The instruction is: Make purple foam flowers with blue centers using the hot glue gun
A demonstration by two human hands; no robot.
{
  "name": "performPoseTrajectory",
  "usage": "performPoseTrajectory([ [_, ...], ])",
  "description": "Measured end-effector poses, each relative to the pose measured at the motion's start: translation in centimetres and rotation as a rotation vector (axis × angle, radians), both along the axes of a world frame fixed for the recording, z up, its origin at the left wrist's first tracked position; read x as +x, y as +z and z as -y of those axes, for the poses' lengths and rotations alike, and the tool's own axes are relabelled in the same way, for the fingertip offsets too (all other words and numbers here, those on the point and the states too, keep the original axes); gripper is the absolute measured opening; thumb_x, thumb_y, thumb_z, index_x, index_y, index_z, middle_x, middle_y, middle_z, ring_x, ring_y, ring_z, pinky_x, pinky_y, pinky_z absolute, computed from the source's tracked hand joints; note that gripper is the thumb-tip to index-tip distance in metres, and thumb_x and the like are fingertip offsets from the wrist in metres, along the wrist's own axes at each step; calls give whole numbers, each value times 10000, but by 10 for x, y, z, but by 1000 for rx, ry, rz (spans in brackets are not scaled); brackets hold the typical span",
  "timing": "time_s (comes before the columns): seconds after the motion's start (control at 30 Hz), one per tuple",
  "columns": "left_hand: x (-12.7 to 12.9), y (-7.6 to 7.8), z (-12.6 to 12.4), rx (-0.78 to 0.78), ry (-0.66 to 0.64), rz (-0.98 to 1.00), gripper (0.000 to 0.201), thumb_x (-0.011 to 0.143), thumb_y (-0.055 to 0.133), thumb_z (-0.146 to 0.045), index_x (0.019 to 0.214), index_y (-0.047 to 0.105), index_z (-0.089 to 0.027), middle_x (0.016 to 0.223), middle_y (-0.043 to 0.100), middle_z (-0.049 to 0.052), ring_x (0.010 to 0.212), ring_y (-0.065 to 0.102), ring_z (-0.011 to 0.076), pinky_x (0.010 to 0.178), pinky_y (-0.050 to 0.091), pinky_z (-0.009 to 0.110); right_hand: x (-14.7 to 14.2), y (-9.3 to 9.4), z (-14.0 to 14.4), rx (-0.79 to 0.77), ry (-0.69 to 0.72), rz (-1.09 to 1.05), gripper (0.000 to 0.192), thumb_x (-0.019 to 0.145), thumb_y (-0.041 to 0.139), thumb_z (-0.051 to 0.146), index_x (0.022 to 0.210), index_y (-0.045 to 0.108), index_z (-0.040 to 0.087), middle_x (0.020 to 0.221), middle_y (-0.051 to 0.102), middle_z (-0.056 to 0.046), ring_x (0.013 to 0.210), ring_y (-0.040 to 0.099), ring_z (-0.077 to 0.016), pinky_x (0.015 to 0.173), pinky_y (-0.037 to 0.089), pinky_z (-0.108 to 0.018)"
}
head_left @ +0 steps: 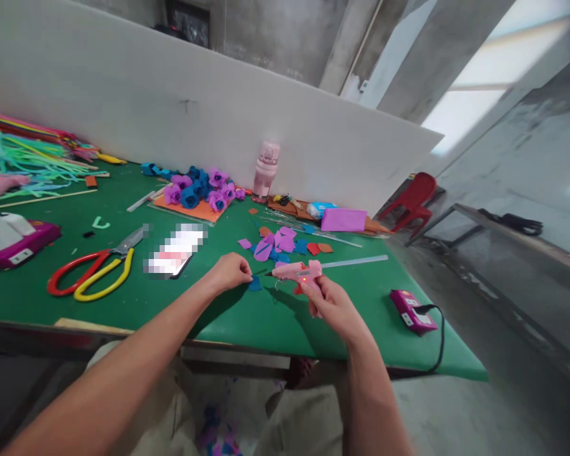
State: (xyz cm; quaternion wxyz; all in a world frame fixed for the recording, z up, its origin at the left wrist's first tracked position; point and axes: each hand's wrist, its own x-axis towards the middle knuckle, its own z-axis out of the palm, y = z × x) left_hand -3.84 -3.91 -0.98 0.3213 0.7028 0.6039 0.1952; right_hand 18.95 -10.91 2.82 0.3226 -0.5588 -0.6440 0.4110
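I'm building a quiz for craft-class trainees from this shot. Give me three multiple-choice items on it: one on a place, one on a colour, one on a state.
1. Where do the scissors lie on the green table?
A. left of the left hand
B. right of the glue gun
C. against the white board

2. What colour is the foam piece by the left hand?
A. orange
B. blue
C. yellow

3. What state is the pink glue gun in?
A. lying on the table
B. held in the right hand, red light on
C. hanging by its cord

Answers: 1 A, their red and yellow handles sit left of the hand. 2 B, the piece at the fingertips is blue. 3 B, the right hand grips it and a red light glows.
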Motion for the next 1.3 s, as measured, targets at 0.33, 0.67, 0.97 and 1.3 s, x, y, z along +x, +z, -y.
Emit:
performPoseTrajectory([
  [0.33, 3, -1, -2, -1, -39, -55, 81, 613, 623, -198, 635, 689, -156, 600, 642, 16, 586, 556, 131, 548, 356, 223, -8, -4, 4, 174, 89, 216, 255, 826, 478, 389, 831, 614, 174, 692, 625, -32, 584, 518, -139, 549, 372, -241],
  [0.67, 5, 5, 1, 15, -58, -133, 111, 638, 601, -191, 674, 697, -147, 644, 662, 26, 603, 569, 126, 561, 363, 218, -15, -5, 8, 311, 129, 359, 211, 850, 455, 345, 903, 585, 188, 794, 621, -39, 701, 545, -167, 629, 370, -259],
  [0.97, 6, 9, 3, 5, -70, -171, 128, 643, 604, -206, 700, 700, -142, 675, 672, 32, 630, 582, 127, 570, 368, 214, -18, -3, 10, 369, 147, 476, 222, 880, 403, 318, 846, 573, 180, 806, 617, -47, 696, 553, -164, 579, 351, -249],
  [1.3, 6, 8, 2, 10, -68, -170, 131, 646, 610, -203, 710, 701, -133, 680, 674, 42, 628, 581, 130, 561, 364, 215, -22, -4, 11, 342, 154, 553, 213, 880, 411, 300, 832, 565, 161, 787, 618, -57, 647, 538, -155, 556, 321, -247],
])
